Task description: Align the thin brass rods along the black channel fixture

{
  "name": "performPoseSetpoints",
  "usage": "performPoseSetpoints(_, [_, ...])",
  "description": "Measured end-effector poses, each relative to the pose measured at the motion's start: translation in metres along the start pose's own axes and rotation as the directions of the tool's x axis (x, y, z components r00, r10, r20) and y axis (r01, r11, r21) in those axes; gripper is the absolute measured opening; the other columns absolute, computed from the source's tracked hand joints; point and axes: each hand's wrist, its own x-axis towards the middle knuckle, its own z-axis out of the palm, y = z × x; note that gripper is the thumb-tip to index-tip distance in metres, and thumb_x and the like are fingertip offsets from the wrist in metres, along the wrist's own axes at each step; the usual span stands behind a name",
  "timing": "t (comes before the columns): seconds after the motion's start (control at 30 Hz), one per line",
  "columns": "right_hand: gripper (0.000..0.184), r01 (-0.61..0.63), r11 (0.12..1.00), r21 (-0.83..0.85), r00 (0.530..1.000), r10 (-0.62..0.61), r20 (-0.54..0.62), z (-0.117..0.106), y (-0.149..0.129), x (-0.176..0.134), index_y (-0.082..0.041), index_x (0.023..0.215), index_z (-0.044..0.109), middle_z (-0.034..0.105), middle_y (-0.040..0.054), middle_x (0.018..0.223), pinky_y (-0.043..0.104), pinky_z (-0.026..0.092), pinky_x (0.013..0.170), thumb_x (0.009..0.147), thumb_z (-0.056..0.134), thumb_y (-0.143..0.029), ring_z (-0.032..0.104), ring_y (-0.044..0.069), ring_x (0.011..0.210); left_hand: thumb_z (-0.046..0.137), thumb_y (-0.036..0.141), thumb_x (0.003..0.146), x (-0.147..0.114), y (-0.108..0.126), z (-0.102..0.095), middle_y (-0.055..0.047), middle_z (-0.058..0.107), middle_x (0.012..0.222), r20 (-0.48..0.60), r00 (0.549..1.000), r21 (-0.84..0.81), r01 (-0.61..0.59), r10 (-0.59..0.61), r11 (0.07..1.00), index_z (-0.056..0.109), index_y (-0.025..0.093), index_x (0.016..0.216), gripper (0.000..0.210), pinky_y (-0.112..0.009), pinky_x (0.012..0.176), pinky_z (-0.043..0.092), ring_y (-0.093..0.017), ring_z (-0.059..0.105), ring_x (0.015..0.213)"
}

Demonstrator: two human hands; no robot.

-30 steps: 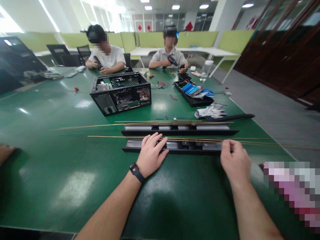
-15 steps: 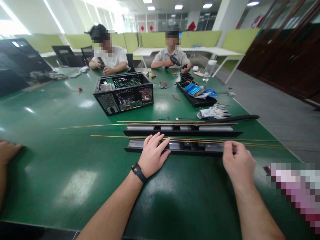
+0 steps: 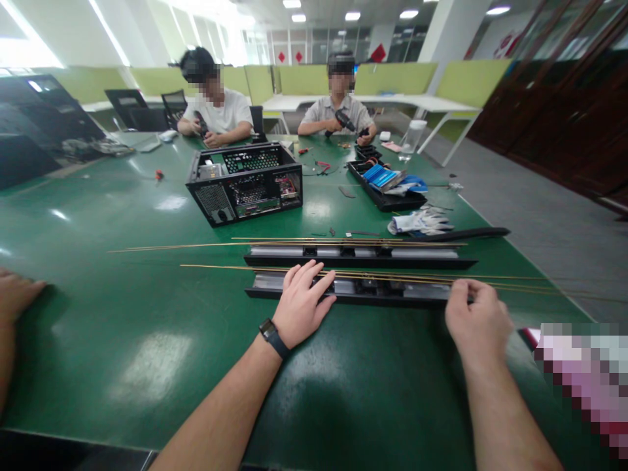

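Observation:
Thin golden rods (image 3: 422,279) run lengthwise over a long black channel (image 3: 417,302) with clear strips inside. My left hand (image 3: 305,304) lies across the channel and rods, fingers stretched out. Near the channel's right end, my right hand (image 3: 478,320) is closed in a pinch on the golden rods, which stick out past it to the right. How many rods it pinches I cannot tell. Just behind lies a second black channel (image 3: 360,262), parallel to the first, with more golden rods along its far side.
An opened black computer case (image 3: 245,183) stands behind the channels. To its right are a black tray (image 3: 387,201) with blue items, work gloves (image 3: 422,221) and a black tube (image 3: 471,233). Two people sit opposite, one with a power drill (image 3: 345,121). Another person's hand (image 3: 19,291) rests at the left.
My right hand has slid a little to the right along the rods, uncovering more of the channel's end. My left hand stays in place.

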Motion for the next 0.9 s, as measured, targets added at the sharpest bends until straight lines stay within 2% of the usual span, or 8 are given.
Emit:
performPoseSetpoints(0.23, [0.049, -0.002, 1.000, 0.008, 1.000, 0.002, -0.005, 0.001, 0.001, 0.000, -0.018, 0.119, 0.072, 0.076, 0.0216, 0.116, 0.055, 0.047, 0.105, 0.101, 0.041, -0.052, 0.067, 0.039, 0.114, 0.068, 0.032, 0.105, 0.000, 0.001, -0.001, -0.015, 0.064, 0.157, 0.001, 1.000, 0.009, 0.003, -0.003, 1.000, 0.066, 0.026, 0.148, 0.044, -0.060, 0.129, 0.038, -0.034, 0.052, 0.155])
performPoseSetpoints(0.5, [0.051, 0.084, 0.996, -0.001, 0.996, -0.084, 0.001, 0.003, -0.002, -0.005, -0.018, 0.115, 0.073, 0.077, 0.0207, 0.111, 0.051, 0.048, 0.100, 0.098, 0.040, -0.053, 0.068, 0.037, 0.107, 0.068, 0.032, 0.105, 0.000, 0.009, -0.001, -0.016, 0.060, 0.161, 0.027, 0.999, 0.016, -0.033, 0.033, 0.999, 0.064, 0.022, 0.150, 0.046, -0.060, 0.131, 0.038, -0.035, 0.048, 0.159])
performPoseSetpoints(0.73, [0.049, 0.253, 0.967, 0.015, 0.967, -0.252, -0.044, 0.009, -0.002, -0.013, -0.019, 0.105, 0.075, 0.077, 0.0170, 0.095, 0.049, 0.050, 0.093, 0.098, 0.041, -0.053, 0.068, 0.033, 0.092, 0.069, 0.032, 0.104, 0.000, 0.011, 0.000, -0.017, 0.057, 0.165, 0.049, 0.998, 0.007, -0.025, 0.025, 1.000, 0.061, 0.023, 0.153, 0.050, -0.061, 0.132, 0.037, -0.035, 0.044, 0.161])
performPoseSetpoints(0.9, [0.047, 0.430, 0.889, 0.155, 0.901, -0.435, -0.005, 0.013, -0.012, -0.028, -0.022, 0.110, 0.076, 0.080, 0.0127, 0.102, 0.048, 0.051, 0.099, 0.100, 0.046, -0.056, 0.072, 0.030, 0.097, 0.069, 0.032, 0.104, 0.000, 0.011, 0.001, -0.017, 0.056, 0.165, 0.047, 0.999, 0.007, -0.025, 0.025, 1.000, 0.062, 0.024, 0.153, 0.050, -0.061, 0.132, 0.038, -0.035, 0.044, 0.161])
